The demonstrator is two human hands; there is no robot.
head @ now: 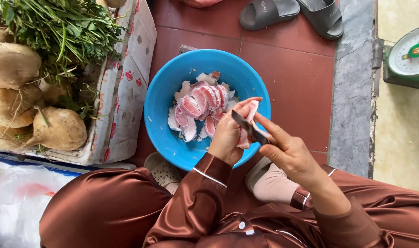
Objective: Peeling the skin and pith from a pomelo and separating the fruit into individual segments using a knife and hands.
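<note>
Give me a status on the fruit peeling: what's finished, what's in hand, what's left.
Done: a pile of peeled pink segments lies in the blue bowl on the floor. In hand: the left hand holds another pink segment over the bowl while the right hand works a dark knife against it. Left: no unpeeled fruit is visible, so the remainder cannot be judged.

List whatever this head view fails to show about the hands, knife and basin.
- Knife: the right hand covers its handle.
- Fish piece: largely hidden behind the left hand.
- Blue basin: near rim hidden by both hands and sleeves.
- Scale: cut off by the right edge.
</note>
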